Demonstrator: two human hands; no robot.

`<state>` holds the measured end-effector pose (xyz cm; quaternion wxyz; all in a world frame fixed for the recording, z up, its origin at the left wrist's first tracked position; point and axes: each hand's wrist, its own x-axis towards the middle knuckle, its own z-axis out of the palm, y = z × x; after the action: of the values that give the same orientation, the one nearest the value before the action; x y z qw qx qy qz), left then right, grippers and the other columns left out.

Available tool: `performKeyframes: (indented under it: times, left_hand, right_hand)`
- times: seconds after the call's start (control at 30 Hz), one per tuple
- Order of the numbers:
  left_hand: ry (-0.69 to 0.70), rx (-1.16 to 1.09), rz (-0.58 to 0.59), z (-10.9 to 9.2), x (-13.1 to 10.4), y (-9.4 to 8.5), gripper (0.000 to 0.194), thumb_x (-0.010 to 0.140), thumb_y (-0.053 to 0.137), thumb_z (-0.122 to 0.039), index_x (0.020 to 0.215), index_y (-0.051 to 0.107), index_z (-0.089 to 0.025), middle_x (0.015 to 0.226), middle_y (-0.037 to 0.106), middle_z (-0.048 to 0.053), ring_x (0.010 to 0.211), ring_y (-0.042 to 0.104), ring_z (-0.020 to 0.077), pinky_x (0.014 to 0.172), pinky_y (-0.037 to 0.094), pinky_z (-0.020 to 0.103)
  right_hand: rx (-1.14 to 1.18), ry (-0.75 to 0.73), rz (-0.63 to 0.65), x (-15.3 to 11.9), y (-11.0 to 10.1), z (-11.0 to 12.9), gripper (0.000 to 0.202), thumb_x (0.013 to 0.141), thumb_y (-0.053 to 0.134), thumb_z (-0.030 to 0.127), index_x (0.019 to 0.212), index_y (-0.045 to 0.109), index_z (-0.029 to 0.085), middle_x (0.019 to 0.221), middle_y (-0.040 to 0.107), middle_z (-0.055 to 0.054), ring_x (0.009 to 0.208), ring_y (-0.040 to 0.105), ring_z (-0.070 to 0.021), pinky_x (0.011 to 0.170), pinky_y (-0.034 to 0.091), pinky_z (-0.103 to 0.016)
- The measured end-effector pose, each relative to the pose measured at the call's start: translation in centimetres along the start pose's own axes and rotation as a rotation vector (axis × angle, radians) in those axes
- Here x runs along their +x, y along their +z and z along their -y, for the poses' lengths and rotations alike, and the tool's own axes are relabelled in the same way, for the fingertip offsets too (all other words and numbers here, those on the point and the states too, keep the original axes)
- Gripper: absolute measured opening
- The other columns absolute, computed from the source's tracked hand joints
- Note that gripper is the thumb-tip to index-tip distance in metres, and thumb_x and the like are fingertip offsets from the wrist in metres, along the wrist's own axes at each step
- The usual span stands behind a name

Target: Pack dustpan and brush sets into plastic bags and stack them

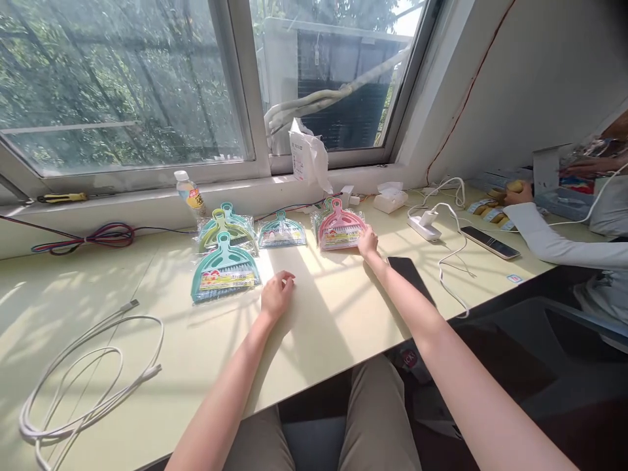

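Note:
My right hand (pixel 368 243) grips the right edge of a pink dustpan-and-brush set (pixel 339 229) in clear wrapping, which overlaps a green one behind it. My left hand (pixel 278 294) rests on the pale table (pixel 314 327) with its fingers loosely curled; whether anything is between them is hidden. Just left of it lies a wrapped teal set (pixel 224 271), in front of a yellow-green set (pixel 223 230) and another teal one. A smaller-looking teal set (pixel 281 232) lies between the two groups.
A bottle (pixel 190 191) stands at the back left. White cables (pixel 115 320) coil at the left. A dark phone or tablet (pixel 409 278) lies beneath my right forearm. Farther right are a power strip (pixel 424 227), a phone (pixel 489 243) and another person's sleeve (pixel 540 239).

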<state>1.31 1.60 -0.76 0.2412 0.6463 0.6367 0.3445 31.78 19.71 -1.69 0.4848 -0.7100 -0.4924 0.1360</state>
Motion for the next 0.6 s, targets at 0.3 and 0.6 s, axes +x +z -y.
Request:
performKeyframes:
  times: [0.3, 0.6]
  left_hand:
    - [0.004, 0.014, 0.016, 0.0, -0.2, -0.1, 0.024, 0.094, 0.047, -0.027, 0.1, 0.07, -0.024, 0.099, 0.077, 0.004, 0.086, 0.07, 0.0216, 0.081, 0.048, 0.033]
    - [0.02, 0.046, -0.012, -0.1, 0.0, 0.2, 0.023, 0.096, 0.046, -0.027, 0.1, 0.069, -0.024, 0.103, 0.076, 0.004, 0.084, 0.069, 0.021, 0.082, 0.049, 0.033]
  right_hand:
    - [-0.038, -0.028, -0.166, -0.4, 5.9, 2.9, 0.044, 0.086, 0.036, 0.005, 0.125, 0.056, 0.012, 0.141, 0.049, -0.023, 0.134, 0.044, -0.0281, 0.114, 0.036, -0.048]
    - [0.024, -0.359, -0.239, -9.3, 5.2, 7.3, 0.053, 0.089, 0.037, 0.008, 0.139, 0.046, 0.02, 0.156, 0.042, -0.018, 0.148, 0.034, -0.0254, 0.122, 0.023, -0.056]
